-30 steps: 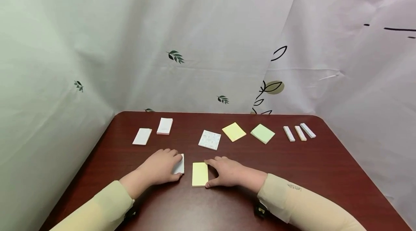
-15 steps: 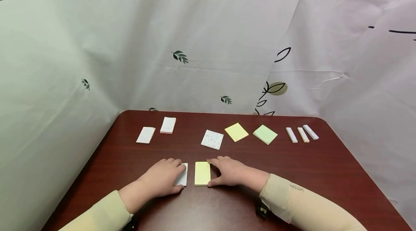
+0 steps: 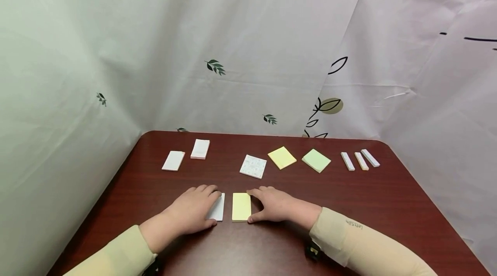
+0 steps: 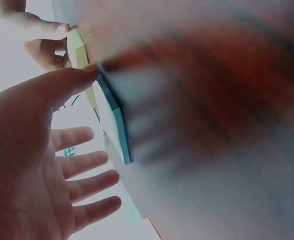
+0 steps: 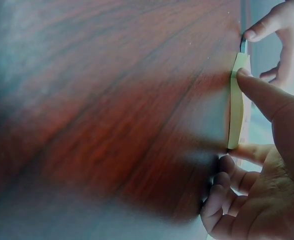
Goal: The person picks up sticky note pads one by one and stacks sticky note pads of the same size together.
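My left hand (image 3: 194, 209) lies over the left part of a pale blue sticky note pad (image 3: 220, 208). Its thumb is at the pad's near corner, and in the left wrist view the other fingers (image 4: 89, 162) are straight and spread. To the right, across a narrow gap, a yellow sticky note pad (image 3: 241, 207) lies almost level with the blue one. My right hand (image 3: 273, 205) pinches this yellow pad by its right side, thumb at the near corner and index finger at the far one. In the right wrist view the remaining fingers (image 5: 217, 200) curl beside it.
Farther back lie two white pads (image 3: 173, 161) (image 3: 200, 149), a patterned square pad (image 3: 253, 166), a square yellow pad (image 3: 282, 158) and a green pad (image 3: 316, 160). Three narrow strips (image 3: 361, 161) are at the right. Pale curtains (image 3: 248, 51) hang behind the dark red table (image 3: 310, 181).
The blue pad has slid toward me under my left hand, coming level with the yellow pad. My left fingers have since shifted slightly. My right hand stays at the yellow pad.
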`<state>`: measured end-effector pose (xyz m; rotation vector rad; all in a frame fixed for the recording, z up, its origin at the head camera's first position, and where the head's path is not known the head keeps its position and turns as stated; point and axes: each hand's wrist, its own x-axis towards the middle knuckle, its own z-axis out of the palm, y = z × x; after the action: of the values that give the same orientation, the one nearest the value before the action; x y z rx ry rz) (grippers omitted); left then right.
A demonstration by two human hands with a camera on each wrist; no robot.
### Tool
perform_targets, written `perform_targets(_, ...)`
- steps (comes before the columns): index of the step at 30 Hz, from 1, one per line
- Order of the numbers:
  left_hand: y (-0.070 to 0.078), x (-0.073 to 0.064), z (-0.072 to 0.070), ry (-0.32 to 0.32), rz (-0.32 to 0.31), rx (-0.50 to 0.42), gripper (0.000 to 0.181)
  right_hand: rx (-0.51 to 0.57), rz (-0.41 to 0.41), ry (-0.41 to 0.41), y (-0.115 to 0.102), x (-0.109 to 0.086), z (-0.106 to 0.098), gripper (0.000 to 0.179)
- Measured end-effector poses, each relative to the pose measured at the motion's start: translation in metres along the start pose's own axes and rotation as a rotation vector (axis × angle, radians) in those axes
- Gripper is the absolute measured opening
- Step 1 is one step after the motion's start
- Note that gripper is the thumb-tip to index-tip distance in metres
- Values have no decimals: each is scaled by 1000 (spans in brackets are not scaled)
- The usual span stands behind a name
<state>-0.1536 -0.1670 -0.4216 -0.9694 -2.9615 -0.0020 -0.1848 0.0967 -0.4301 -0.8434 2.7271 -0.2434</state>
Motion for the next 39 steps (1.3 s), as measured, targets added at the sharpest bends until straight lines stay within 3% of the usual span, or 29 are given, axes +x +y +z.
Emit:
perform_targets(12, -1, 2, -9, -71, 18, 27, 55, 19, -1, -16, 0, -1, -2, 81)
perform_targets(27, 4, 6, -14, -53, 61, 44, 45, 29, 3, -24, 2, 1, 0, 81)
perform_targets(35, 0, 7, -12, -53, 46, -5, 26, 36, 4, -29, 2, 2, -1, 81)
perform_targets(39, -5, 9, -12, -15, 67, -26, 18, 39, 6, -32, 2, 2, -1, 81)
